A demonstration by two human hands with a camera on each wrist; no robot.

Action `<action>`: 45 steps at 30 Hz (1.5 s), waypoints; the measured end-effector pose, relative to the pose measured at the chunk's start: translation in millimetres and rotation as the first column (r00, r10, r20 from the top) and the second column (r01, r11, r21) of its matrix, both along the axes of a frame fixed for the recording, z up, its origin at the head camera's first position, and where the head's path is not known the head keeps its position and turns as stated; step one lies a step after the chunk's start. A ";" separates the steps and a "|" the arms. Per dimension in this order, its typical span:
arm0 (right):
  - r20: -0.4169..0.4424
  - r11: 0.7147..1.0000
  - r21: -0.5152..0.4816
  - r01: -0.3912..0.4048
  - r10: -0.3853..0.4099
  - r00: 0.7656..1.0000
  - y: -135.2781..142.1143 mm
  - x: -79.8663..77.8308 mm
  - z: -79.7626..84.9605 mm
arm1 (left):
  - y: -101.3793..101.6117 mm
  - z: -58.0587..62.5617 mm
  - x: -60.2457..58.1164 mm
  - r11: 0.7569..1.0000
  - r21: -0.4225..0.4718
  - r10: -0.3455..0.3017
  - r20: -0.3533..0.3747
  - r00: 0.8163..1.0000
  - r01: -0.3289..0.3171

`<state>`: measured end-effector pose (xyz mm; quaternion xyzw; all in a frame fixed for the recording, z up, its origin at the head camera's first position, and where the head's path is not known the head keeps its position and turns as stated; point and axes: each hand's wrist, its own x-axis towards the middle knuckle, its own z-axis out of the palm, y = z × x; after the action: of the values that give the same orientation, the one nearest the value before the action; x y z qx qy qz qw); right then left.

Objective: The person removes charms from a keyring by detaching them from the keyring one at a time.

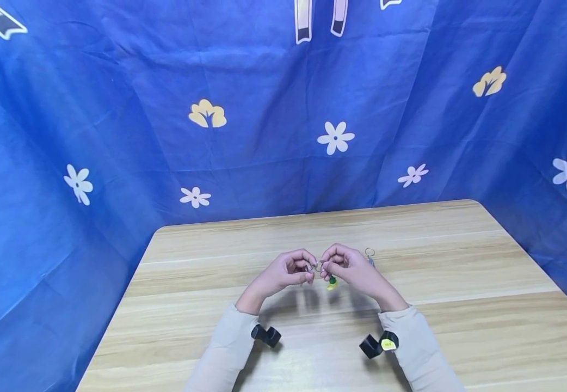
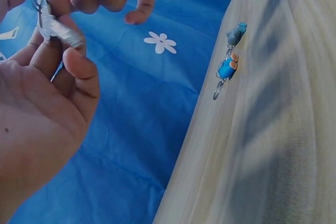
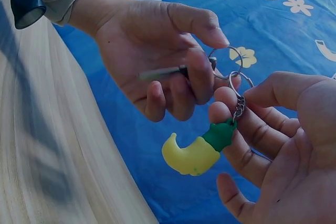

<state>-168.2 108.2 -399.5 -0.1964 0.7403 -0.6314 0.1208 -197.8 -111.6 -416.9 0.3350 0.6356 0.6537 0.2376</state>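
Held by the thumb and fingers of my left hand (image 1: 283,270) is a metal split ring (image 3: 241,62), with a silvery elongated piece (image 2: 59,29) hanging against the palm side. I cannot tell what kind of piece it is. My right hand (image 1: 354,268) pinches the ring of a keychain whose charm is a yellow, curved pepper with a green cap (image 3: 197,150). A short metal chain (image 3: 239,107) joins that charm to its ring. The two rings overlap between the fingertips in the right wrist view, and both hands are close together above the table.
On the wooden table (image 1: 180,326), beyond the right hand, lies a keychain with a blue and orange charm (image 2: 227,68). A grey-blue charm (image 2: 237,34) lies beside it. A blue patterned curtain (image 1: 264,163) surrounds the table's back and sides.
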 end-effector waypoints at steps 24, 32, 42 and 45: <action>-0.029 1.000 -0.002 -0.027 0.027 0.999 -0.5 -0.2 0.2 | 0.1 -0.7 -1.6 0.999 0.030 0.010 0.022 1.000 -0.010; -0.026 1.000 0.010 -0.027 0.027 0.999 0.5 -0.2 -2.5 | 0.3 -2.4 -0.7 1.000 -0.006 0.031 -0.001 1.000 -0.031; -0.028 1.000 0.010 -0.030 0.030 0.999 0.3 -0.2 -3.0 | 1.2 0.1 -0.3 0.989 -0.101 0.104 0.002 0.995 -0.104; -0.021 1.000 0.008 -0.026 0.026 0.999 -0.2 0.2 -1.7 | 2.0 0.2 -0.1 0.984 -0.128 0.124 -0.004 0.992 -0.124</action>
<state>-168.0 108.0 -401.3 -0.2121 0.7415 -0.6247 0.1222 -197.8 -109.7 -416.6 0.2775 0.6955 0.6258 0.2186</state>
